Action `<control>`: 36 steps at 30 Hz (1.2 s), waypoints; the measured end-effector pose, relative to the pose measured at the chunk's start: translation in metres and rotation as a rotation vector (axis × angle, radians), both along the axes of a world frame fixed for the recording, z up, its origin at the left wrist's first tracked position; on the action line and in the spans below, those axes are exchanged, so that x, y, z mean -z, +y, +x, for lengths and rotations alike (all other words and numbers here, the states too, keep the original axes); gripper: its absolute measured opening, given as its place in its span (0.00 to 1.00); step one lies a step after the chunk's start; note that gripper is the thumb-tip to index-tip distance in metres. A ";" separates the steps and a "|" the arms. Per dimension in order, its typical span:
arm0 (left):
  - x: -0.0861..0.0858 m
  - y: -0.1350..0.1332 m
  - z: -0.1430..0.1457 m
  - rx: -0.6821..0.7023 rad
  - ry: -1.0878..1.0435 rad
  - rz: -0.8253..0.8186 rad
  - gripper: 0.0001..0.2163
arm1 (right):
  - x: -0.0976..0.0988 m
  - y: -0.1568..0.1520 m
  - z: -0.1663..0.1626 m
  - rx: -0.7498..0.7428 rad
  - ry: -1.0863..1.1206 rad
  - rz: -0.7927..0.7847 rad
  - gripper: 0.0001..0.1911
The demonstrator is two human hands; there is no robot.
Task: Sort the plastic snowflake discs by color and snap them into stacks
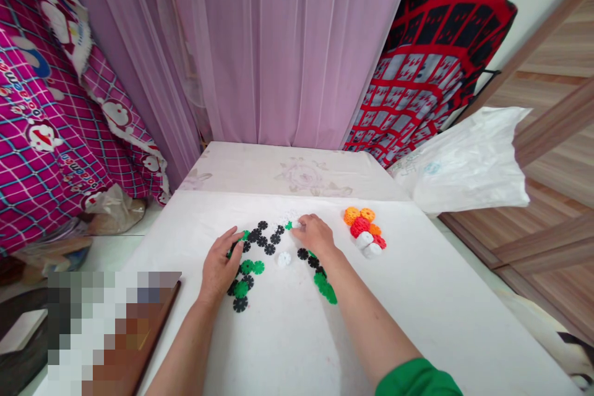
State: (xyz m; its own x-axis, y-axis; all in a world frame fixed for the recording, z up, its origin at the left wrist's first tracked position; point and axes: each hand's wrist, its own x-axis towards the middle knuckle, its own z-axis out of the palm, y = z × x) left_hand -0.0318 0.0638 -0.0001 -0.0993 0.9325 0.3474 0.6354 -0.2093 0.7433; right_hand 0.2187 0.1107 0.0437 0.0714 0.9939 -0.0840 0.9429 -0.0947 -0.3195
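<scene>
Notched discs (270, 249), black and green, lie mid-scene on the white surface (288, 352), with stacked orange discs (351, 216) to the right. Left hand (219, 265): thumb and fingers apart, at the left group; right hand (317, 236): fingertips near far white discs (288, 216), grip too small to tell.

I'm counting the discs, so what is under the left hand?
At the edge of the left hand, a green disc and a black disc show. Anything beneath the hand itself is covered, so I can't tell.
</scene>
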 end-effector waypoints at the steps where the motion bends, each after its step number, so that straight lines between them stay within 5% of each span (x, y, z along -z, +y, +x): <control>1: 0.000 0.000 0.000 0.000 0.000 0.003 0.16 | 0.001 0.000 0.000 -0.003 0.001 0.006 0.14; 11: -0.001 -0.001 0.001 -0.006 0.001 0.009 0.15 | -0.006 -0.008 0.003 0.043 0.082 0.097 0.12; 17: 0.000 0.000 0.001 0.007 0.009 0.006 0.15 | -0.018 -0.053 0.000 -0.147 0.352 0.145 0.11; 22: -0.001 -0.001 0.000 0.013 0.015 0.000 0.16 | -0.017 -0.072 -0.010 -0.274 0.327 0.187 0.10; 36: -0.003 -0.002 0.001 -0.003 0.005 -0.004 0.15 | -0.021 -0.066 -0.002 -0.231 0.241 0.145 0.12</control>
